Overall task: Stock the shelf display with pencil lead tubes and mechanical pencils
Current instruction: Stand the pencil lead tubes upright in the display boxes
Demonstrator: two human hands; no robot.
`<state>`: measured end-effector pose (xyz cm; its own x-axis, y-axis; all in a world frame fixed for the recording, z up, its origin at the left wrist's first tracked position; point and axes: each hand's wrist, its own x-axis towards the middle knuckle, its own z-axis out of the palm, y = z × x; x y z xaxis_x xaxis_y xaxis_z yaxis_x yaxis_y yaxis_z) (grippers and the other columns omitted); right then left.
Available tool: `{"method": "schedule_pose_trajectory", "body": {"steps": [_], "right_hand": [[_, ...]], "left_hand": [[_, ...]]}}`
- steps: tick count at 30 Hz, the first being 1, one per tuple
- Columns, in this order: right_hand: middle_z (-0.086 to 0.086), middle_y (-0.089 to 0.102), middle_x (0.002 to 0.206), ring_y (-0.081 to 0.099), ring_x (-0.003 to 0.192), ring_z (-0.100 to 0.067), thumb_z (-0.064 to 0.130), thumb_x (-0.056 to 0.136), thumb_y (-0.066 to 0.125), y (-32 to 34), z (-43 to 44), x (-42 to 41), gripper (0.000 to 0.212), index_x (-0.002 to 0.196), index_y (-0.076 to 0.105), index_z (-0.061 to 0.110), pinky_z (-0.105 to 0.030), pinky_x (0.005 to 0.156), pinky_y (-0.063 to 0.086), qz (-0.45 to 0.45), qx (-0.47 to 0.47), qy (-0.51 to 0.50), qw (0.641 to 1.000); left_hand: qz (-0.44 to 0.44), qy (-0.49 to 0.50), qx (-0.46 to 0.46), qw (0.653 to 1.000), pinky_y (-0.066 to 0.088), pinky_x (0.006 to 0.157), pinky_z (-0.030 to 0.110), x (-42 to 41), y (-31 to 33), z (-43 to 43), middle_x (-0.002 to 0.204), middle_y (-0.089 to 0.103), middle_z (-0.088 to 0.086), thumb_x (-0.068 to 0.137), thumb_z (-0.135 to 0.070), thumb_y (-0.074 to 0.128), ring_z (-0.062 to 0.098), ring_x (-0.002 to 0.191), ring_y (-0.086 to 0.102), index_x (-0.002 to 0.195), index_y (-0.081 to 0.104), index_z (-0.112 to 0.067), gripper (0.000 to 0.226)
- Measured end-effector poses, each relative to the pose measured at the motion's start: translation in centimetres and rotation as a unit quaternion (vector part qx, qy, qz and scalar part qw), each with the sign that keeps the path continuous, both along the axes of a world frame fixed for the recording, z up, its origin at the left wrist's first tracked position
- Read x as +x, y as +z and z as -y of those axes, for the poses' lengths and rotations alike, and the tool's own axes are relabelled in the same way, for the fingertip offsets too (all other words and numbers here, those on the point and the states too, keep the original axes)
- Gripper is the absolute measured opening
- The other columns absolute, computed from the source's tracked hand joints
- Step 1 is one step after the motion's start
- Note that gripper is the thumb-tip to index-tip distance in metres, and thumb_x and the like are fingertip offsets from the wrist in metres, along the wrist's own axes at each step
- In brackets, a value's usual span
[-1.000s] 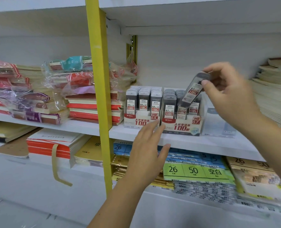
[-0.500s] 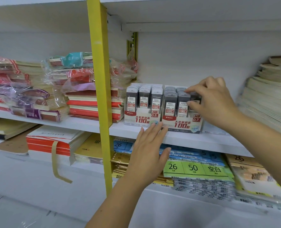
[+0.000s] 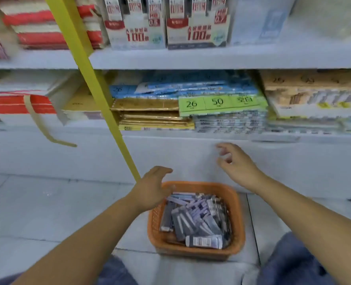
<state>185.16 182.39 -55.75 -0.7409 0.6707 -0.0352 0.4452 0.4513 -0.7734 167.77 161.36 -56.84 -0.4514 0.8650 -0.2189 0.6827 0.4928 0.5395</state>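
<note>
- pale tiled floor (image 3: 47, 202) fills the lower view, with a white shelf (image 3: 211, 58) unit rising behind it, and much of the picture is blurred.
- left hand (image 3: 152, 190) is out front, fingers relaxed and spread, nothing in it; it sits over the near-left corner of the orange basket (image 3: 199, 185), and i can't tell whether it touches the rim.
- right hand (image 3: 236, 163) hangs further out and to the right of the left hand, beyond the basket's far rim, fingers loosely curled, empty.
- the basket stands on the floor just below both hands, between the person's blue-clad knees (image 3: 294, 260).
- inside it, right under the left hand's fingertips, lies a loose heap of grey and lilac pencil lead tubes (image 3: 193, 221); thin dark items lie along the right side, too smeared to name.
- well above both hands, on the upper shelf, two display boxes (image 3: 135, 27) of lead tubes stand side by side, touching, marked 0.5 and 0.7.
- a yellow post (image 3: 100, 95) slants down to end just left of the left hand.
- on the lower shelf, above the right hand, a green-labelled pack (image 3: 217, 103) reads 26 and 50, with gold packs (image 3: 150, 112) beside it.
- far left of the left hand, red and white notebooks (image 3: 16, 99) are stacked, and a paper strap (image 3: 38, 122) dangles off them.
</note>
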Motion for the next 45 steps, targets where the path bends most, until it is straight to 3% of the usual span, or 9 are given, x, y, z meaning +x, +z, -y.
{"method": "schedule_pose_trajectory", "body": {"steps": [4, 10, 15, 22, 25, 32, 37, 41, 45], "right_hand": [[-0.007, 0.054, 0.125, 0.055, 0.097, -0.015, 0.019, 0.095, 0.058, -10.4, 1.1, 2.7, 0.040, 0.133, 0.051, 0.016, -0.023, 0.083, 0.039, 0.119, -0.077, -0.038, 0.989], [-0.005, 0.048, 0.141, 0.050, 0.121, -0.022, 0.024, 0.092, 0.062, -19.8, 3.6, 3.9, 0.052, 0.142, 0.045, 0.021, -0.026, 0.098, 0.038, 0.213, -0.088, -0.051, 0.972], [-0.006, 0.045, 0.146, 0.038, 0.132, -0.031, 0.035, 0.090, 0.065, -23.6, 3.1, 2.3, 0.063, 0.145, 0.037, 0.024, -0.041, 0.111, 0.033, 0.253, -0.043, -0.073, 0.964], [-0.005, 0.032, 0.151, 0.026, 0.135, -0.031, 0.058, 0.086, 0.058, -26.3, 2.2, 0.3, 0.079, 0.149, 0.027, 0.023, -0.044, 0.113, 0.027, 0.331, 0.027, -0.074, 0.940], [-0.002, 0.035, 0.148, 0.027, 0.134, -0.029, 0.055, 0.083, 0.064, -26.8, 2.2, 0.6, 0.075, 0.146, 0.034, 0.028, -0.044, 0.114, 0.028, 0.318, 0.039, -0.081, 0.944], [-0.002, 0.062, 0.128, 0.038, 0.127, -0.029, 0.027, 0.088, 0.069, -26.5, 1.7, 1.1, 0.045, 0.131, 0.057, 0.024, -0.044, 0.104, 0.038, 0.264, -0.016, -0.075, 0.962], [-0.008, 0.059, 0.128, 0.054, 0.098, -0.017, 0.023, 0.090, 0.066, -25.3, 1.1, 1.0, 0.038, 0.128, 0.062, 0.026, -0.027, 0.092, 0.041, 0.243, -0.079, -0.084, 0.963], [0.007, 0.072, 0.106, 0.066, 0.094, -0.011, 0.020, 0.089, 0.067, -22.4, 1.2, 0.2, 0.027, 0.114, 0.070, 0.026, -0.035, 0.087, 0.053, 0.188, -0.100, -0.078, 0.974], [0.025, 0.064, 0.094, 0.057, 0.092, 0.011, 0.018, 0.089, 0.068, -18.4, 1.2, -0.7, 0.025, 0.104, 0.063, 0.038, -0.007, 0.068, 0.041, 0.082, -0.186, -0.094, 0.975]], "left_hand": [[0.113, 0.044, -0.052, 0.991, 0.035, 0.092, 0.023, 2.3, -8.4, 1.2, 0.117, 0.048, -0.016, 0.097, -0.026, 0.064, 0.008, 0.106, 0.052, 0.121, 0.052, -0.028, 0.027], [0.238, 0.170, -0.098, 0.951, 0.051, 0.096, 0.044, 4.6, -17.6, 1.3, 0.122, 0.068, 0.008, 0.091, -0.020, 0.070, 0.026, 0.110, 0.064, 0.129, 0.060, -0.011, 0.040], [0.269, 0.233, -0.110, 0.928, 0.054, 0.086, 0.036, 5.1, -21.4, 0.5, 0.111, 0.067, -0.002, 0.089, -0.031, 0.073, 0.019, 0.096, 0.066, 0.123, 0.060, -0.019, 0.039], [0.207, 0.298, -0.144, 0.921, 0.053, 0.097, 0.043, 5.6, -24.1, -1.5, 0.131, 0.055, 0.005, 0.081, -0.055, 0.074, 0.026, 0.113, 0.059, 0.135, 0.053, -0.019, 0.068], [0.184, 0.327, -0.145, 0.915, 0.049, 0.082, 0.032, 5.9, -24.4, -2.3, 0.128, 0.051, 0.002, 0.076, -0.058, 0.078, 0.017, 0.099, 0.054, 0.131, 0.051, -0.020, 0.072], [0.221, 0.362, -0.129, 0.896, 0.054, 0.092, 0.037, 6.2, -25.0, -2.7, 0.121, 0.057, 0.000, 0.084, -0.029, 0.078, 0.020, 0.099, 0.060, 0.125, 0.057, -0.016, 0.047], [0.321, 0.404, -0.078, 0.853, 0.047, 0.051, 0.017, 5.6, -24.4, -1.7, 0.089, 0.069, -0.006, 0.093, -0.017, 0.062, 0.010, 0.076, 0.066, 0.112, 0.064, -0.021, 0.019], [0.373, 0.436, -0.043, 0.818, 0.050, 0.058, 0.023, 4.4, -22.6, -0.7, 0.089, 0.070, -0.013, 0.096, -0.023, 0.059, 0.011, 0.082, 0.066, 0.109, 0.064, -0.031, 0.017], [0.481, 0.428, 0.028, 0.765, 0.061, 0.079, 0.050, 3.6, -19.0, -0.4, 0.101, 0.077, 0.009, 0.092, -0.004, 0.061, 0.030, 0.085, 0.074, 0.115, 0.067, -0.021, 0.030]]}}
